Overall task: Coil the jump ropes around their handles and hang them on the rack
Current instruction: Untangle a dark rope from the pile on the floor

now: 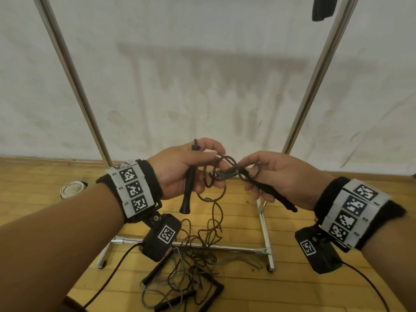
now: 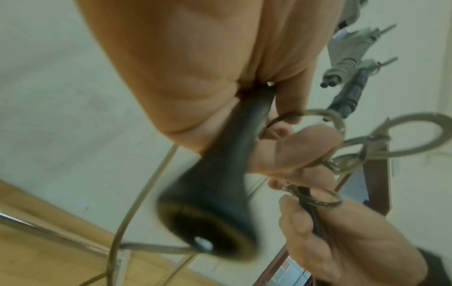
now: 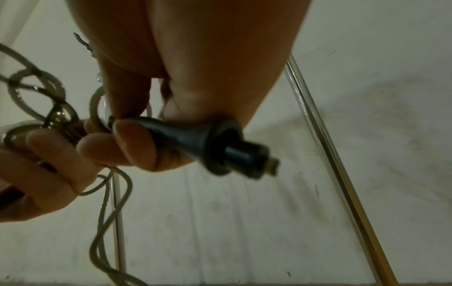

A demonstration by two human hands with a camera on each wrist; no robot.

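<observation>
Both hands were raised in front of the rack's [image 1: 83, 102] two slanted metal uprights, working on one dark jump rope. Curled around one black handle [image 1: 188, 190], the left hand [image 1: 180, 170] gripped it so that its flared end pointed down toward the floor and its narrow tip stuck up past the thumb; the left wrist view showed that flared end [image 2: 208, 222] close to the lens, blurred. The right hand [image 1: 276, 179] gripped the other black handle [image 1: 273, 195] with curled fingers, the handle slanting down and to the right below the palm; in the right wrist view the fingertips [image 3: 137, 143] pressed against its tapered body, with the collared end [image 3: 234, 151] jutting out to the right. Between the two hands the rope [image 1: 225, 172] bunched into several small loops and a tangled knot, touched by the fingers of both hands. From that knot a strand dropped to the wooden floor [image 1: 292, 278], where it joined a loose pile of cord [image 1: 195, 262] lying across the rack's base bar [image 1: 225, 246]. More black handles [image 1: 157, 269] lay in that pile. A roll of white tape [image 1: 73, 189] sat on the floor to the left, near the wall. At the top right a dark object [image 1: 324, 7] hung beside the right upright, too cut off to identify.
</observation>
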